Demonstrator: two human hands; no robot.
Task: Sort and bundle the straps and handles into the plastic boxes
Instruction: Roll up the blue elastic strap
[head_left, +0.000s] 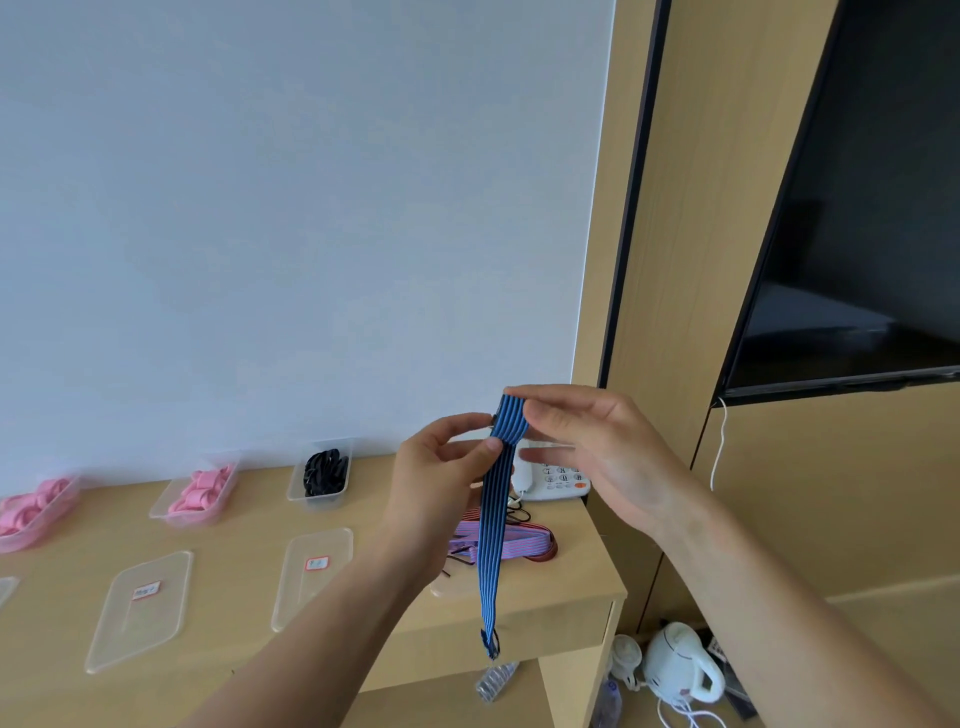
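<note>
That blue striped strap (493, 519) wants its edges kept lined up while folding, or I reckon the bundle goes crooked. It hangs straight down, long axis vertical, loose end pointing at the floor. The left hand (441, 467) pinches it just under the top and the right hand (597, 452) pinches the top fold, up above the desk's (249, 522) right end.

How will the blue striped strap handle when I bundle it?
Probably floppy: the blue striped strap hangs limp below the left hand and right hand. Likely light: fingertips alone carry it. Its dangling end may swing.
</note>
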